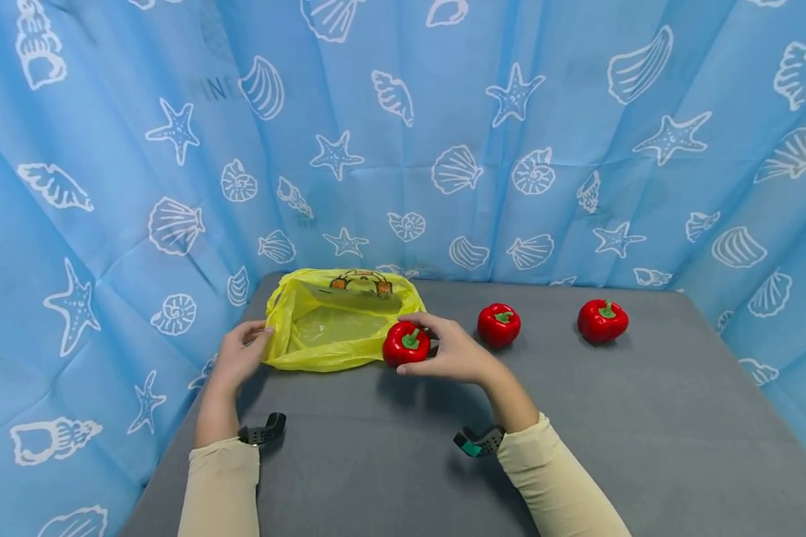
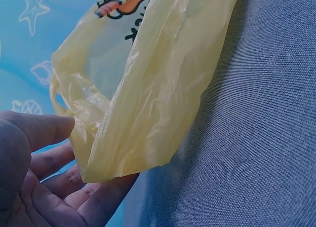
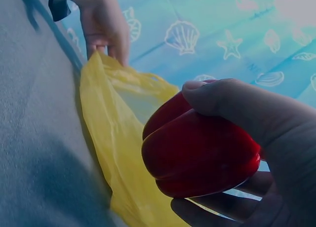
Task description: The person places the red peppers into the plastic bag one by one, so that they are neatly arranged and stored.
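A yellow plastic bag (image 1: 325, 359) lies with its mouth spread wide on the grey table. My left hand (image 1: 243, 354) pinches the bag's left edge between thumb and fingers; up close in the left wrist view, the fingers pass behind the thin plastic (image 2: 143, 113). At the bag's right rim my right hand (image 1: 462, 356) grips a red bell pepper (image 1: 403, 346) with a green stem, held above the table. The right wrist view has the thumb over the top of this pepper (image 3: 197, 148) and fingers beneath it. Part of the bag is hidden behind it.
Two more red bell peppers rest on the table (image 1: 389, 477) to the right: a nearer one (image 1: 497, 328) and a farther one (image 1: 601, 322). A blue curtain (image 1: 403, 134) with white shells and starfish hangs behind and along both sides.
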The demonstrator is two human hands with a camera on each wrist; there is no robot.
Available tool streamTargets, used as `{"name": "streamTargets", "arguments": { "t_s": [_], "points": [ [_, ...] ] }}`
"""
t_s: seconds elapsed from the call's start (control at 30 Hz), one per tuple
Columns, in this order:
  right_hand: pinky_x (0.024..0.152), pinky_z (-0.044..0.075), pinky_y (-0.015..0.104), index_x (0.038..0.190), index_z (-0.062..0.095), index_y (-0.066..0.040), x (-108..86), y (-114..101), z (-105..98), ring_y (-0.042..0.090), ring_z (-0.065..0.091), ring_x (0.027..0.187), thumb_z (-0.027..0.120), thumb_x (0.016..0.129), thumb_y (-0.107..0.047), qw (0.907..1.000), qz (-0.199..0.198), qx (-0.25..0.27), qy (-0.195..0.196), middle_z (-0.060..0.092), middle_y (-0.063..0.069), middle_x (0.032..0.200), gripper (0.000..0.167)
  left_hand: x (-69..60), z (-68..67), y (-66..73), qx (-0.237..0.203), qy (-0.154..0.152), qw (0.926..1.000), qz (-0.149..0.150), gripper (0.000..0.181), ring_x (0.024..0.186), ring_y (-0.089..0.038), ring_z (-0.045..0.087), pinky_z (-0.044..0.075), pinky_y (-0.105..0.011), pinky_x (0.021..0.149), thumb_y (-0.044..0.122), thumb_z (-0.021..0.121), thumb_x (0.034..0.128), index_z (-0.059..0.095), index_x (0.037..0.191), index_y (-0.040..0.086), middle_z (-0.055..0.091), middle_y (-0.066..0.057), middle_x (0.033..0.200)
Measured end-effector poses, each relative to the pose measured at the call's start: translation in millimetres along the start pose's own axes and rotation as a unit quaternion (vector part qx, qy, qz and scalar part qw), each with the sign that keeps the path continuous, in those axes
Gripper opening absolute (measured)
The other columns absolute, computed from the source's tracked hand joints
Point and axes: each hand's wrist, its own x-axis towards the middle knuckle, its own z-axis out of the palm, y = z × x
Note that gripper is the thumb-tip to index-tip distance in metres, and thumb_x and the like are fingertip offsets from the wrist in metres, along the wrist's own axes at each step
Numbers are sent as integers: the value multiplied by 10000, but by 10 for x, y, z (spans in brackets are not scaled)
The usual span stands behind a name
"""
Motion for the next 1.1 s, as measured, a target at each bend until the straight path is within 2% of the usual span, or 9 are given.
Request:
{"name": "streamTargets", "arguments": {
  "t_s": [0.27, 0.47, 0.67, 1.1],
  "points": [
    [961, 617, 404, 1523, 544, -215, 122, -26, 140, 212, 603, 1284, 902, 826, -391, 9995, -242, 170, -64, 654, -23, 1403, 803, -20, 4, 21, 65, 3, 9999, -103, 636, 1504, -458, 419, 446, -598, 1177, 446, 485, 1120, 441, 1591, 21, 483, -275, 1579],
    [950, 616, 378, 1518, 544, -225, 214, -4, 255, 200, 617, 1260, 891, 842, -359, 9990, -351, 266, -109, 659, -16, 1390, 772, -27, -2, 8, 75, 0, 10000, -56, 629, 1503, -460, 416, 444, -602, 1174, 441, 477, 1123, 440, 1593, 25, 477, -278, 1580],
    [955, 615, 387, 1529, 539, -153, 322, -48, 349, 228, 615, 1271, 884, 851, -341, 9980, -379, 504, -94, 640, 10, 1419, 783, -34, 1, 10, 117, 43, 9999, -11, 621, 1489, -458, 431, 460, -595, 1149, 449, 463, 1128, 446, 1589, 33, 478, -269, 1571],
    [907, 615, 337, 1488, 574, -232, 465, -138, 477, 174, 635, 1216, 889, 843, -381, 9986, -275, 437, 98, 651, -32, 1384, 733, -37, 1, 43, 130, 10, 9999, -50, 627, 1494, -452, 433, 460, -590, 1157, 453, 472, 1124, 448, 1589, 32, 475, -264, 1581]
  ]
}}
